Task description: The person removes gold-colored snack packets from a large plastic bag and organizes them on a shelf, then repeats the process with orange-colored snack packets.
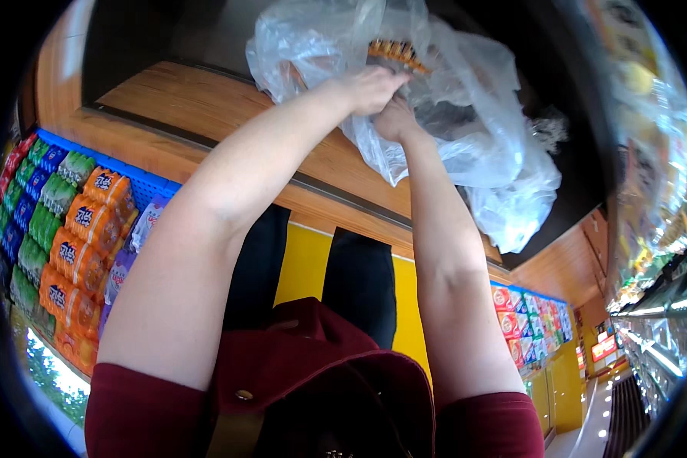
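A translucent white plastic bag (pixel 486 131) lies crumpled on the dark surface of a wood-edged counter. Both hands meet at its near side: my left hand (pixel 372 90) has its fingers closed at the bag, and my right hand (pixel 396 117) touches it just below, fingertips partly hidden. Whether either hand pinches the plastic cannot be told. Just beyond the fingers, an orange-brown item with dark stripes (pixel 399 54) shows through or inside the bag; its kind is unclear.
The counter's wooden front edge (pixel 177 117) runs before me. Stacked packs of orange drink bottles (pixel 74 257) stand at the left beside green and blue ones. Colourful packages (pixel 529 320) stand at the lower right, with lit glass shelving (pixel 658 349) beyond.
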Tool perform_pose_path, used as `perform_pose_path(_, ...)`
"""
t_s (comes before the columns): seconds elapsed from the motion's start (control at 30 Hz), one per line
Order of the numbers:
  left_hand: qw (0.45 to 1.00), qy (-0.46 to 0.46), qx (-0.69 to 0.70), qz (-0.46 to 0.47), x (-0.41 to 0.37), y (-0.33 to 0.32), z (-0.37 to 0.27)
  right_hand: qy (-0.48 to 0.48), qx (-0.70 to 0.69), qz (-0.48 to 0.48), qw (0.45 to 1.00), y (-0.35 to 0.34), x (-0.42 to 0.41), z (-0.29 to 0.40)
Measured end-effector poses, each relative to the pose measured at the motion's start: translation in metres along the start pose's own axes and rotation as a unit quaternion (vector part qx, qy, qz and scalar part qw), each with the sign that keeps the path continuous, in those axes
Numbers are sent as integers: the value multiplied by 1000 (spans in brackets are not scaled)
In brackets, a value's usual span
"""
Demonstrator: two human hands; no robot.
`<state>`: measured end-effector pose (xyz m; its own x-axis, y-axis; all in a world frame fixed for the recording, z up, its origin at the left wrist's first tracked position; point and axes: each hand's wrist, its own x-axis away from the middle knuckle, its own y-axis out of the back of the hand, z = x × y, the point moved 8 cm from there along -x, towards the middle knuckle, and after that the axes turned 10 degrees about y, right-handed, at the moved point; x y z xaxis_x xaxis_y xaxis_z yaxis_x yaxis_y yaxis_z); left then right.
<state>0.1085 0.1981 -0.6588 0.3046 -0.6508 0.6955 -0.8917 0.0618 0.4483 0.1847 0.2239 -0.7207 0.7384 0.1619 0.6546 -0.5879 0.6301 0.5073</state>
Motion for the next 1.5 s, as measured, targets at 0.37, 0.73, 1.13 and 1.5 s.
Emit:
perform_pose_path(0.37, 847, 277, -363, 272, 71, -4, 185, 109, -297, 167, 934, -37, -24, 89)
perform_pose_path(0.73, 817, 506, 245, 124, 49, -37, 216, -104, -173, -19, 979, -30, -83, 32)
perform_pose_path(1.13, 699, 509, 502, 19, 44, -49, 238, -75, -427, 10, 901, -79, -88, 24)
perform_pose_path(1.5, 814, 388, 414, 126, 31, -48, 181, -53, -590, 107, 798, -53, -59, 43)
